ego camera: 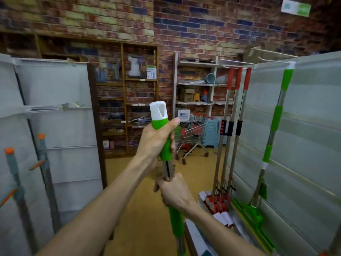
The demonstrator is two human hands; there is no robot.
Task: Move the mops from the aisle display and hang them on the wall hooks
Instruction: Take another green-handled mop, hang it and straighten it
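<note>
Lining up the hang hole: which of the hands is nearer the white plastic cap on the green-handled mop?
Left. The left hand grips the green sleeve directly under the white plastic cap; the right hand holds the metal shaft lower down.

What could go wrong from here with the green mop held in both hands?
1. The green mop is upright close to the red-handled mops hanging on the right. A sideways swing could knock them loose.
2. Its lower end runs out of view below the right hand, so it might snag the mop heads near the floor.
3. The left hand grips just under the white cap, which may crowd the hanging hole at a hook.
</note>
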